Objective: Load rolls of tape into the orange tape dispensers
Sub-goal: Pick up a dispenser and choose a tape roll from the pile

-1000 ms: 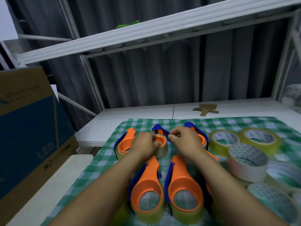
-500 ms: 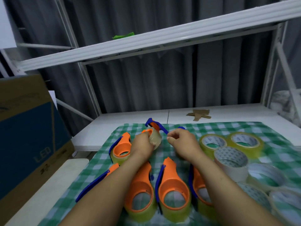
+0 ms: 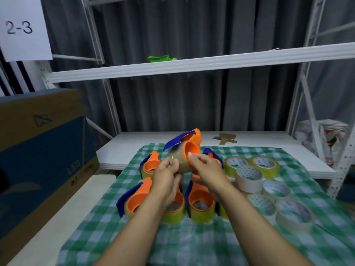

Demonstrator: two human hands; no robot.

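Body: two forearms and hands, seen from above the checked cloth | Left hand: bare, no glove, ring or watch | Right hand: bare, short plain nails | Sleeves: none visible on either forearm up to the frame edge | Markings: none seen

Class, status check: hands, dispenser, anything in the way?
Left hand and right hand both gripping one dispenser, lifted off the cloth. Tape roll already on it. Spare rolls at right. Nothing in the way.

Left hand, right hand clasped, raised
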